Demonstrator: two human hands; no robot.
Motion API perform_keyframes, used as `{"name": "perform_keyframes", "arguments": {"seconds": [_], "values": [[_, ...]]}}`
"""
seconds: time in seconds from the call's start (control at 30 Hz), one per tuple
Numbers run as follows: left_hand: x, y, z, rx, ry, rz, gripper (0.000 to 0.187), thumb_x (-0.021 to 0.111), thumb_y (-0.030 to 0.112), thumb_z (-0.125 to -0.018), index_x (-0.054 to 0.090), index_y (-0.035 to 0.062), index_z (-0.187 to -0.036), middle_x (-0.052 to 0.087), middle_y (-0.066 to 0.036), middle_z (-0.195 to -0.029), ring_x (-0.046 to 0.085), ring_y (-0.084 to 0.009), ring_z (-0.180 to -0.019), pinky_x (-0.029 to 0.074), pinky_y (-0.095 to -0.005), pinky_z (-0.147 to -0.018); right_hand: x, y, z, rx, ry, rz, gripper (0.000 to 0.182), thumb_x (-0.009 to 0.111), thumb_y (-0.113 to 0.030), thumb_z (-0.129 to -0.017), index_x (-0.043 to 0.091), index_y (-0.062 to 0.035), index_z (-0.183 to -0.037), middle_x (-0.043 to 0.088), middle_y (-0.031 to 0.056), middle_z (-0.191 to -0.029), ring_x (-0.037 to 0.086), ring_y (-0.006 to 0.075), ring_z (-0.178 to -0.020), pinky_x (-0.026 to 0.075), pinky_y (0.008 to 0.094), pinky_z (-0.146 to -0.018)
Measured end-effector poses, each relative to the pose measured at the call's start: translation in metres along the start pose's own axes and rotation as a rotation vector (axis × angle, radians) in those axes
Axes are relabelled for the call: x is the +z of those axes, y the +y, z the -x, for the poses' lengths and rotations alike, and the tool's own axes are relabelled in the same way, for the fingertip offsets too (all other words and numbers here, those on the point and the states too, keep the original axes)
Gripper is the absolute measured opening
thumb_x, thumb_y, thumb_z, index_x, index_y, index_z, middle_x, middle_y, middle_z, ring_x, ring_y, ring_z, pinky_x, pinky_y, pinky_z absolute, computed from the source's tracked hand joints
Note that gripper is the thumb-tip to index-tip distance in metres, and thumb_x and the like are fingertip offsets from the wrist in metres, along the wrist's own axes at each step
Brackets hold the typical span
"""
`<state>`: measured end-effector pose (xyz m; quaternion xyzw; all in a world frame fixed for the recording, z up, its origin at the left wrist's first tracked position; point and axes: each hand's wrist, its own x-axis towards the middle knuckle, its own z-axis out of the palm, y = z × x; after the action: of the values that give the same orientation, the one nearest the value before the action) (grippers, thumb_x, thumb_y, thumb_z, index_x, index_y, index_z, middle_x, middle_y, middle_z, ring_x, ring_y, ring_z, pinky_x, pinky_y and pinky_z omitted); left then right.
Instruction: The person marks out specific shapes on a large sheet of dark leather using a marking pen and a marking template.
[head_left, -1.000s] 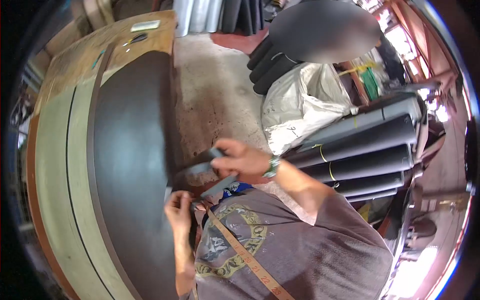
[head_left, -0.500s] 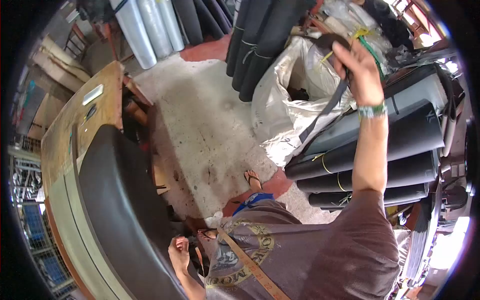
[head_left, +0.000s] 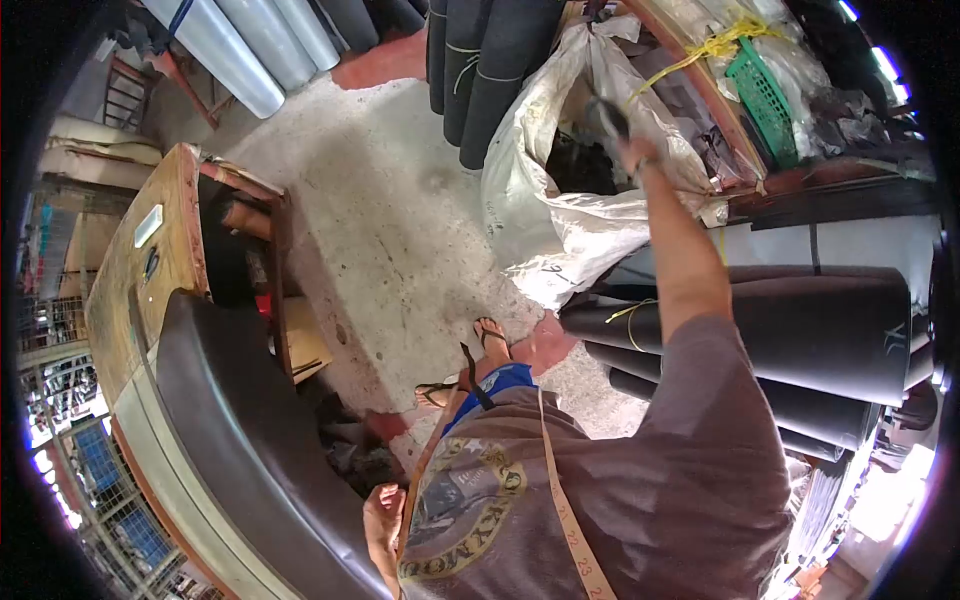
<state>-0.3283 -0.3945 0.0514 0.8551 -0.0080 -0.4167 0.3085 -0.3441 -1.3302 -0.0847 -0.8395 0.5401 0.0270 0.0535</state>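
Observation:
My right hand (head_left: 640,155), blurred by motion, is at the mouth of a large white woven sack (head_left: 520,200). A dark strip (head_left: 608,118) shows in a loop at its fingers, which are closed around it. Dark scraps (head_left: 580,165) lie inside the sack. My left hand (head_left: 383,515) is low by my waist, beside the black sheet material (head_left: 230,410), fingers curled in with nothing visible in them. A tape measure (head_left: 565,500) hangs down over my shirt. Another dark strip (head_left: 474,375) dangles in front of my shorts.
A wooden table (head_left: 125,290) at left carries a phone (head_left: 148,226) and scissors (head_left: 151,264). Dark rolls (head_left: 790,310) lie stacked at right, and more rolls (head_left: 500,80) stand behind the sack. A green basket (head_left: 765,100) sits at upper right. Concrete floor (head_left: 370,210) runs between.
My right hand has moved from above the sack's right side down to its opening, with the dark strip. My left hand stays low at my waist. The view has shifted.

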Motion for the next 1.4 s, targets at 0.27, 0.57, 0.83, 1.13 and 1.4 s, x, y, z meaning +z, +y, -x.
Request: {"name": "perform_keyframes", "arguments": {"seconds": [0.27, 0.57, 0.83, 1.13, 1.4], "values": [[-0.022, -0.015, 0.032, -0.031, 0.284, 0.084, 0.028, 0.07, 0.02, -0.097, 0.066, -0.0043, -0.112, 0.074, -0.017, -0.104, 0.072, -0.023, -0.095, 0.057, -0.0355, -0.083, 0.038, 0.023, 0.155, -0.032, -0.157, -0.031, 0.041, 0.063, -0.032, -0.094, 0.068, -0.0132, -0.13, 0.067, 0.0171, -0.131, 0.062, 0.0345, -0.124, 0.044, 0.05, -0.109], [-0.126, -0.046, 0.035, -0.075, 0.57, 0.171, 0.014, 0.068, 0.006, -0.098, 0.067, -0.0023, -0.109, 0.067, -0.004, -0.096, 0.06, -0.0105, -0.085, 0.052, -0.0221, -0.08, 0.0, -0.056, 0.173, -0.259, 0.161, -0.125, 0.037, 0.067, -0.021, -0.091, 0.068, -0.0079, -0.126, 0.065, 0.0175, -0.132, 0.058, 0.0364, -0.126, 0.045, 0.0452, -0.11], [-0.256, -0.15, 0.013, -0.079, 0.97, 0.141, 0.032, 0.07, 0.02, -0.096, 0.066, -0.0031, -0.118, 0.069, -0.019, -0.118, 0.066, -0.0291, -0.114, 0.052, -0.041, -0.097, 0.075, -0.11, 0.245, -0.567, 0.088, -0.221, 0.039, 0.064, -0.026, -0.095, 0.066, -0.0043, -0.127, 0.07, 0.023, -0.118, 0.066, 0.0397, -0.111, 0.05, 0.0467, -0.101], [-0.24, -0.246, -0.045, -0.377, 1.432, -0.101, 0.05, 0.067, 0.032, -0.096, 0.057, 0.0013, -0.135, 0.046, -0.023, -0.153, 0.035, -0.0411, -0.146, 0.028, -0.0508, -0.121, 0.046, -0.393, 0.46, -1.027, -0.496, -0.151, 0.028, 0.071, -0.025, -0.088, 0.076, -0.0089, -0.11, 0.074, 0.0178, -0.098, 0.072, 0.0333, -0.088, 0.055, 0.0389, -0.079], [-0.251, -0.23, -0.04, -0.473, 1.42, -0.007, 0.05, 0.069, 0.031, -0.092, 0.057, 0.0045, -0.134, 0.045, -0.019, -0.153, 0.035, -0.0392, -0.146, 0.027, -0.0535, -0.121, -0.037, -0.741, 0.641, -1.804, -0.515, -0.482, 0.032, 0.07, -0.02, -0.093, 0.068, 0.0007, -0.118, 0.069, 0.0196, -0.12, 0.063, 0.0368, -0.115, 0.05, 0.0432, -0.1]]}}
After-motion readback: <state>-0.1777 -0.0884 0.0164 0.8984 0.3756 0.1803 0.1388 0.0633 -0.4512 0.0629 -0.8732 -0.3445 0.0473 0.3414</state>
